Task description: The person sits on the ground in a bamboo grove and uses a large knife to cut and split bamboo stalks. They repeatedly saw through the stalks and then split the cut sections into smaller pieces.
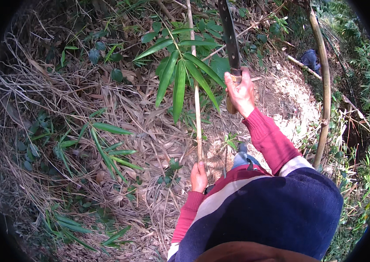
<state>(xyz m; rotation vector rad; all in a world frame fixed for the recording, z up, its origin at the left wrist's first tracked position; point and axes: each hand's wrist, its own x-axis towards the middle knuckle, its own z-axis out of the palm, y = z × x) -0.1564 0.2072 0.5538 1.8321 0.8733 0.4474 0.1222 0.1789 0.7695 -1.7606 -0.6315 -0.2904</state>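
My left hand [199, 177] is closed around the lower end of a thin, pale bamboo pole [198, 118]. The pole rises from it toward the far edge of the view. My right hand [241, 93], ahead and to the right, grips the wooden handle of a machete [230, 39]. Its long dark blade, with a row of small holes, points away from me, beside the pole and apart from it. Green bamboo leaves [179, 87] on a slender twig hang across the pole's upper part. Where the blade ends is cut off by the view's edge.
A thicker, curved bamboo stem [323, 87] stands at my right. Behind it a fallen pole [302, 66] slants across the slope, near a blue cloth-like shape [310, 59] I cannot make out. Tangled dry branches [32, 100] fill the left; dry leaves [145, 131] cover the ground.
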